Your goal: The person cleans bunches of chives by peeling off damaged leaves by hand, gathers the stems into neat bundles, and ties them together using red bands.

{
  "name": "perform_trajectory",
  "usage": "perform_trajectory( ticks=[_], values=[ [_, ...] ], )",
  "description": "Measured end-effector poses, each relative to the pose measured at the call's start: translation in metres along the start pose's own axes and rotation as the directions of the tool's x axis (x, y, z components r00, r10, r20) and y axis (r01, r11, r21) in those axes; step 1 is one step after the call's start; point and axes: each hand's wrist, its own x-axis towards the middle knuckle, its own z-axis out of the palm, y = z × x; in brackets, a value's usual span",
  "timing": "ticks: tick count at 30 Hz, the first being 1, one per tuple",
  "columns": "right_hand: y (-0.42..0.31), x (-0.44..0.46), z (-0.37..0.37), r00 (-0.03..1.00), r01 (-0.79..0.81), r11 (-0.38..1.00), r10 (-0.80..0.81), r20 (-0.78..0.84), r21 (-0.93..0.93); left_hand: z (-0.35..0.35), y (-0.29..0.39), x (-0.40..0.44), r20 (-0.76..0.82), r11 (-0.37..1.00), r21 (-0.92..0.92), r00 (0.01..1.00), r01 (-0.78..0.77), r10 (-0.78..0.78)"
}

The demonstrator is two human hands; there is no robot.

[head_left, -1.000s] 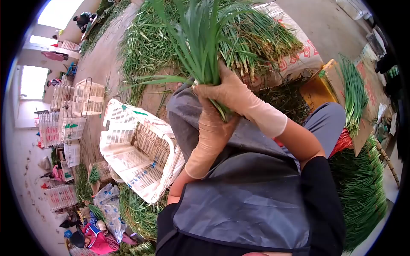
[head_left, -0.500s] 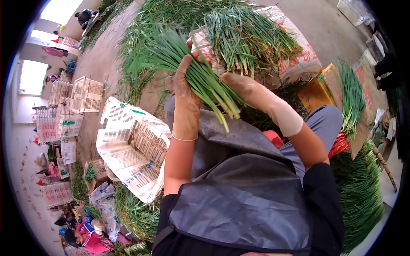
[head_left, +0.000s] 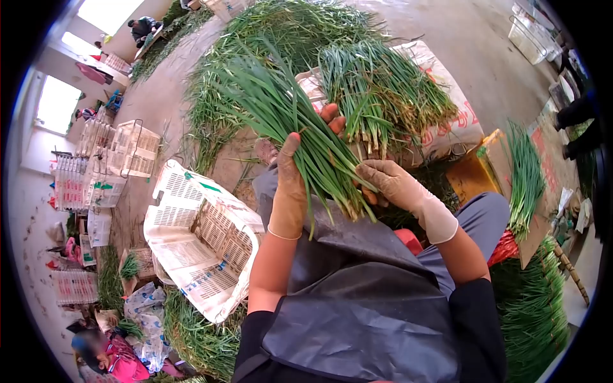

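A loose bunch of long green stalks (head_left: 300, 140) lies slanting across my left hand (head_left: 291, 185), leaves to the upper left and pale ends to the lower right. My left thumb is on the near side, and fingertips show beyond the bunch. My right hand (head_left: 399, 188) pinches at the stalks near their cut ends, with thumb and forefinger together. Both hands wear thin, soiled gloves. Behind the bunch, a pile of similar stalks (head_left: 389, 89) rests on a white sack with red print (head_left: 450, 76).
An open white crate (head_left: 204, 242) stands to the left, with stacked crates (head_left: 96, 159) beyond. Loose greens (head_left: 281, 29) cover the floor ahead. A yellow crate (head_left: 472, 175) and laid-out greens (head_left: 533, 313) are at the right. A person in pink (head_left: 124, 360) is at the lower left.
The bunch went from upright between both hands to slanting across my left hand. My right hand let go, moved right and came back to the stalks' lower ends.
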Motion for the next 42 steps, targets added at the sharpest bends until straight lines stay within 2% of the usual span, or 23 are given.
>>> perform_trajectory(
  ticks=[5, 7, 9, 11, 12, 13, 15, 17, 19, 21, 23, 24, 27, 28, 29, 30, 31, 33, 35, 37, 39, 41, 42],
  values=[
    [-0.001, -0.003, -0.012, 0.997, -0.001, 0.999, -0.002, -0.071, -0.040, 0.014, 0.000, 0.001, -0.070, 0.992, -0.056, 0.992, -0.111, 0.107],
    [0.017, 0.004, -0.028, 0.971, 0.112, 0.959, -0.162, -0.179, -0.261, 0.015, 0.002, 0.000, -0.131, 0.991, 0.007, 0.982, -0.134, 0.134],
    [0.026, 0.000, -0.045, 0.867, 0.033, 0.548, -0.432, -0.249, -0.836, 0.018, 0.005, -0.001, -0.164, 0.985, 0.040, 0.971, -0.168, 0.173],
    [0.026, -0.002, -0.053, 0.806, -0.148, 0.569, -0.404, -0.432, -0.809, 0.015, 0.013, -0.005, -0.317, 0.979, 0.083, 0.926, -0.189, 0.205],
    [0.026, -0.005, -0.054, 0.777, -0.119, 0.690, -0.383, -0.500, -0.714, 0.001, 0.016, -0.004, -0.275, 0.979, 0.046, 0.939, -0.201, 0.205],
    [0.025, -0.006, -0.052, 0.600, 0.050, 0.600, -0.657, -0.456, -0.798, -0.005, 0.018, -0.006, -0.279, 0.978, 0.045, 0.938, -0.202, 0.207],
    [-0.001, -0.015, -0.026, 0.570, 0.294, 0.677, -0.691, -0.445, -0.675, -0.010, 0.023, -0.004, -0.258, 0.972, 0.092, 0.938, -0.216, 0.232],
    [-0.023, -0.019, 0.005, 0.714, 0.320, 0.604, -0.660, -0.233, -0.729, -0.001, 0.021, -0.006, -0.240, 0.970, 0.086, 0.940, -0.228, 0.242],
    [-0.017, -0.002, 0.023, 0.712, 0.264, 0.438, -0.690, -0.133, -0.859, 0.013, 0.013, -0.006, -0.272, 0.971, 0.012, 0.934, -0.238, 0.232],
    [-0.009, 0.010, 0.015, 0.945, 0.049, 0.758, -0.247, -0.216, -0.651, 0.017, 0.009, -0.007, -0.233, 0.967, 0.092, 0.939, -0.236, 0.252],
    [-0.008, 0.011, 0.011, 0.945, 0.265, 0.939, -0.299, -0.135, -0.221, 0.017, 0.010, -0.013, -0.014, 0.972, 0.121, 0.979, -0.199, 0.202],
    [-0.008, 0.006, 0.012, 0.972, 0.197, 0.980, -0.193, -0.133, 0.016, 0.015, 0.010, -0.016, 0.056, 0.971, 0.157, 0.983, -0.179, 0.172],
    [-0.008, 0.000, 0.006, 0.995, -0.096, 0.989, 0.099, -0.019, 0.116, 0.025, 0.002, -0.017, 0.091, 0.984, -0.024, 0.979, -0.179, 0.180],
    [-0.003, 0.001, 0.007, 0.994, -0.099, 0.988, 0.103, -0.026, 0.118, 0.020, 0.002, -0.014, 0.089, 0.984, 0.012, 0.980, -0.178, 0.177],
    [0.006, 0.001, 0.008, 0.979, 0.109, 0.983, -0.133, -0.156, -0.148, 0.017, 0.000, -0.012, 0.088, 0.985, 0.003, 0.981, -0.175, 0.174],
    [0.011, 0.001, 0.010, 0.901, 0.268, 0.866, -0.380, -0.208, -0.421, 0.015, -0.001, -0.011, 0.079, 0.986, 0.021, 0.984, -0.163, 0.161],
    [0.002, 0.000, 0.014, 0.903, 0.266, 0.865, -0.378, -0.205, -0.424, 0.013, -0.001, -0.010, 0.075, 0.987, 0.044, 0.986, -0.156, 0.152],
    [-0.023, -0.008, 0.023, 0.538, 0.251, 0.364, -0.823, -0.184, -0.897, 0.018, -0.005, -0.012, 0.015, 0.987, 0.061, 0.989, -0.149, 0.149],
    [-0.030, -0.003, 0.025, 0.588, 0.204, 0.065, -0.806, 0.069, -0.977, 0.026, -0.009, -0.009, -0.073, 0.985, -0.019, 0.982, -0.173, 0.171],
    [-0.026, 0.017, 0.029, 0.752, 0.004, -0.046, -0.658, 0.033, -0.999, 0.012, -0.012, -0.006, -0.065, 0.990, -0.105, 0.994, -0.097, 0.090],
    [-0.027, 0.021, 0.025, 0.749, -0.052, -0.063, -0.663, 0.002, -0.997, 0.008, -0.010, -0.008, -0.127, 0.988, 0.040, 0.980, -0.147, 0.151],
    [-0.033, 0.023, 0.027, 0.700, -0.069, 0.001, -0.712, -0.049, -0.998, 0.020, -0.008, -0.013, -0.105, 0.996, -0.015, 0.990, -0.092, 0.090],
    [-0.034, 0.023, 0.028, 0.624, 0.079, 0.053, -0.781, 0.008, -0.995, 0.021, -0.009, -0.013, -0.127, 0.989, 0.052, 0.981, -0.140, 0.146]
  ],
)
